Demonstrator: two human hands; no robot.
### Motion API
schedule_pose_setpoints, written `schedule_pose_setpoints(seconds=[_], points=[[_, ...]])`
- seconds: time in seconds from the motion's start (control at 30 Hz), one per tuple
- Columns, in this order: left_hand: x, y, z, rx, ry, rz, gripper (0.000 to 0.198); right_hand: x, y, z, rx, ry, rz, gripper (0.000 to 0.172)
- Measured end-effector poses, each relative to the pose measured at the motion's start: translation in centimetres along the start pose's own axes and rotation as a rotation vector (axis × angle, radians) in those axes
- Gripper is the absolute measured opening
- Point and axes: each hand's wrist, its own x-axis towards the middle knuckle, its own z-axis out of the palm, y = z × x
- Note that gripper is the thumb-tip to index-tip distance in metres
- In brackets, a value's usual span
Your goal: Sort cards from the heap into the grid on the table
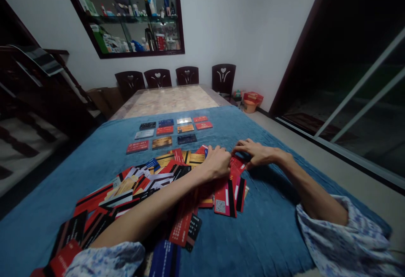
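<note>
A spread heap of flat printed cards, red, black, gold, white and blue, lies on the blue cloth. My left hand reaches across the heap, its fingers bent down at the right side; their tips and whatever they hold are hidden. Close beside it, my right hand curls its fingers and thumb about a red card at the heap's right edge. Just below are a pink-red card with a square code and other overlapping cards. Farther off, small stacks of cards, such as a gold one, sit in rough rows.
The blue cloth covers the near part of a long table, whose bare stone-patterned top shows beyond. Dark chairs stand around the far end. A wall cabinet holds bottles and a plush toy. Dark glass doors are at right.
</note>
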Motion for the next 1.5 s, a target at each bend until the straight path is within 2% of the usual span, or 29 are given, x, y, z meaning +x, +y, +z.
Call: schedule_pose_setpoints(seconds=[0.23,0.4,0.53,0.67,0.77,0.93,1.2,1.4,1.5], points=[[0.6,-0.3,0.5,-0.009,0.029,0.004,0.027,-0.3,0.9,-0.4,-0.037,0.038,0.135,0.052],[1.3,-0.5,0.4,-0.023,0.016,0.0,0.028,0.1,2.3,0.0,-0.015,0.142,0.091,0.046],[1.9,-1.0,0.2,-0.042,-0.008,-0.03,0.031,0.4,2.7,0.2,-0.011,0.175,0.035,0.045],[2.3,-1.3,-0.1,-0.037,-0.021,-0.034,0.026,0.5,2.6,0.3,-0.004,0.186,-0.002,0.044],[2.4,-1.3,-0.2,-0.002,-0.012,0.022,0.023,0.6,2.4,0.4,-0.012,0.188,-0.034,0.043],[2.3,-1.5,-0.5,0.026,-0.006,0.07,0.024,0.5,2.0,0.1,-0.017,0.176,-0.071,0.035],[3.3,-2.9,0.1,-0.035,-0.009,0.076,0.027,0.2,1.4,-0.4,0.012,0.181,-0.059,0.03],[3.6,-3.6,-0.9,-0.164,-0.028,0.02,0.028,0.1,1.7,-0.5,0.096,0.224,-0.068,0.031],[3.9,-4.1,-1.3,-0.234,-0.002,0.004,0.028,0.3,2.3,-0.3,0.11,0.274,-0.073,0.032]])
